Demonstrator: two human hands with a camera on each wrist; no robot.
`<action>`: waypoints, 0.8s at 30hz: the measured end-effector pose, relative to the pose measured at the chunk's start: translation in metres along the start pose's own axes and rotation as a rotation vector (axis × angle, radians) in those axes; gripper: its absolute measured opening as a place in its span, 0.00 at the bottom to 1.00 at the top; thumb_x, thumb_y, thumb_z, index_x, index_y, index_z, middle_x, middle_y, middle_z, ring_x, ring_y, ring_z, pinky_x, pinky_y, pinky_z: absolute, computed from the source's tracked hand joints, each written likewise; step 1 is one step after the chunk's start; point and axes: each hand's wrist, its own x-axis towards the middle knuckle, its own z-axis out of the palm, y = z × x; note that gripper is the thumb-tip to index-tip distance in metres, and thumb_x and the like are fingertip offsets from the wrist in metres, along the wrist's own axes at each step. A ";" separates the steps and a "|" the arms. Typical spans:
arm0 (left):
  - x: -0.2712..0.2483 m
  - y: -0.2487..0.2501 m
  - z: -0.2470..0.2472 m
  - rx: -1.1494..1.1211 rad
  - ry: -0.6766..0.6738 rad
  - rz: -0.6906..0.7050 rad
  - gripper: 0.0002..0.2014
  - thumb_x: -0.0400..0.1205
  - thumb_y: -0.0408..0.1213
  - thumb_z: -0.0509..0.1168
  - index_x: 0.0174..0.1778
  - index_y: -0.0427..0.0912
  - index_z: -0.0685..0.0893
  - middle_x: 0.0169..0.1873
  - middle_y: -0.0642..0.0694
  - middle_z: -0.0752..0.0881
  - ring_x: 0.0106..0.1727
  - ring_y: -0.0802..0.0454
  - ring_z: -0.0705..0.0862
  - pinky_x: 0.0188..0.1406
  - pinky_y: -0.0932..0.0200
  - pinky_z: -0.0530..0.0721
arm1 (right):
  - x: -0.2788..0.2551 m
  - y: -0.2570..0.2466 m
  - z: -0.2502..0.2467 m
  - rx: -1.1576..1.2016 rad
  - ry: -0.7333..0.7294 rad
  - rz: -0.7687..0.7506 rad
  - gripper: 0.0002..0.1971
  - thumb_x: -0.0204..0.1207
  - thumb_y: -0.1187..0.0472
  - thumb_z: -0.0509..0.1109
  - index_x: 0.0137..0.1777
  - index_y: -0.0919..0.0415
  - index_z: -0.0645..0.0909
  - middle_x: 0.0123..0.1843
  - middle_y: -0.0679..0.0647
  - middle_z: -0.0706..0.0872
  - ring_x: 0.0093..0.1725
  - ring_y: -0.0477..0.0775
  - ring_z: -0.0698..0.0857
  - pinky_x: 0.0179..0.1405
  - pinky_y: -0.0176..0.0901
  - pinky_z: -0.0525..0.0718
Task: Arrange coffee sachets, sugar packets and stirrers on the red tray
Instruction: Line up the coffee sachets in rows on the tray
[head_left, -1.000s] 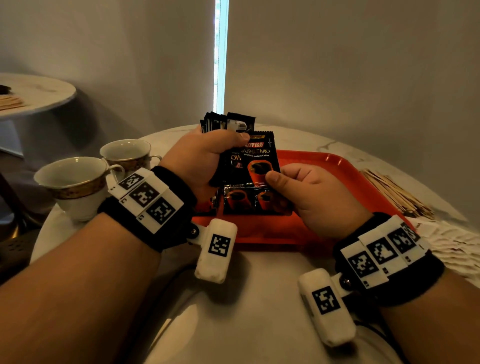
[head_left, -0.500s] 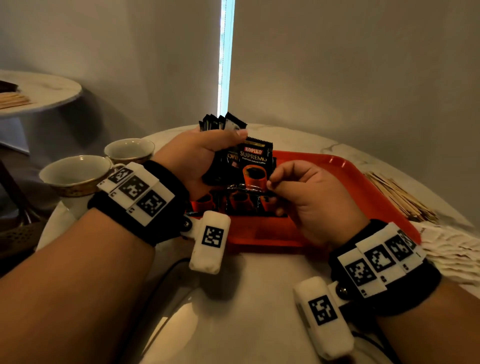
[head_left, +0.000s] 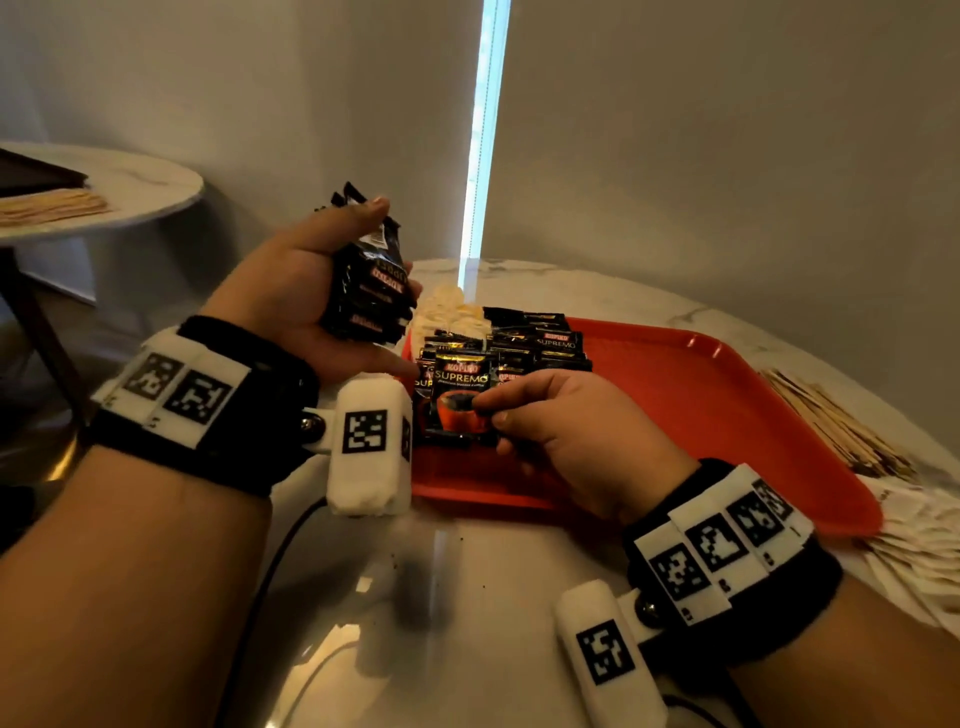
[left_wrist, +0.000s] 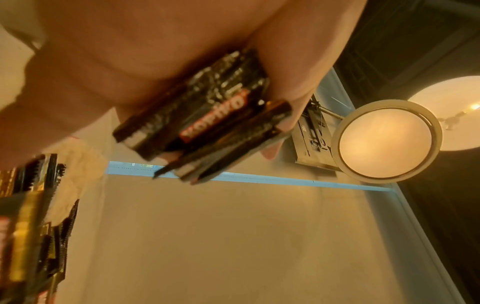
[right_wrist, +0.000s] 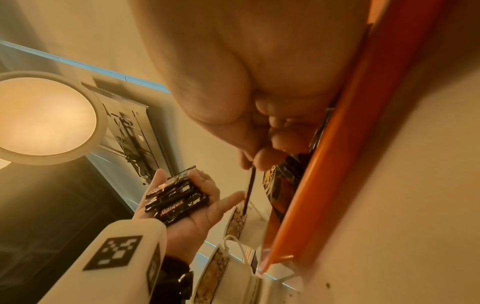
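My left hand (head_left: 395, 270) is raised left of the red tray (head_left: 701, 405), thumb and fingers curled round a stack of black coffee sachets (head_left: 369, 296); the left wrist view shows the stack (left_wrist: 207, 115) edge-on. My right hand (head_left: 491, 410) pinches a single Kopiko Supremo sachet (head_left: 457, 400) upright over the tray's near left corner. In the right wrist view this sachet (right_wrist: 249, 185) hangs thin between thumb and finger. Several sachets (head_left: 524, 343) lie in rows on the tray's left part. Pale packets (head_left: 452, 312) sit at its far left corner.
Wooden stirrers (head_left: 831, 421) lie on the marble table right of the tray, with white sugar packets (head_left: 924, 545) nearer me. Two gold-banded cups (right_wrist: 235, 218) stand left of the tray. A second round table (head_left: 130, 187) stands at far left.
My left hand lifted the stack up and left, away from the tray. The right hand drew one sachet out of it and lowered it toward the tray's near left corner.
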 end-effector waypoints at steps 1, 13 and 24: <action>-0.002 -0.001 0.002 0.024 0.002 -0.011 0.28 0.72 0.58 0.72 0.58 0.38 0.85 0.40 0.42 0.88 0.50 0.44 0.88 0.60 0.21 0.82 | 0.000 -0.001 0.002 -0.009 -0.018 0.011 0.13 0.80 0.76 0.68 0.46 0.60 0.91 0.42 0.65 0.88 0.33 0.52 0.83 0.29 0.42 0.79; -0.004 -0.009 0.007 0.124 0.053 -0.009 0.28 0.79 0.54 0.71 0.67 0.37 0.82 0.39 0.43 0.86 0.36 0.49 0.89 0.52 0.40 0.87 | 0.000 -0.002 0.008 -0.125 -0.117 0.065 0.11 0.80 0.74 0.68 0.53 0.63 0.91 0.41 0.57 0.91 0.31 0.46 0.84 0.26 0.33 0.79; -0.005 -0.013 0.012 0.181 0.038 -0.067 0.26 0.80 0.55 0.69 0.65 0.38 0.83 0.37 0.42 0.85 0.33 0.49 0.85 0.40 0.52 0.88 | 0.002 0.003 0.010 -0.059 -0.110 0.055 0.07 0.81 0.71 0.68 0.52 0.65 0.88 0.50 0.67 0.92 0.41 0.57 0.90 0.51 0.53 0.90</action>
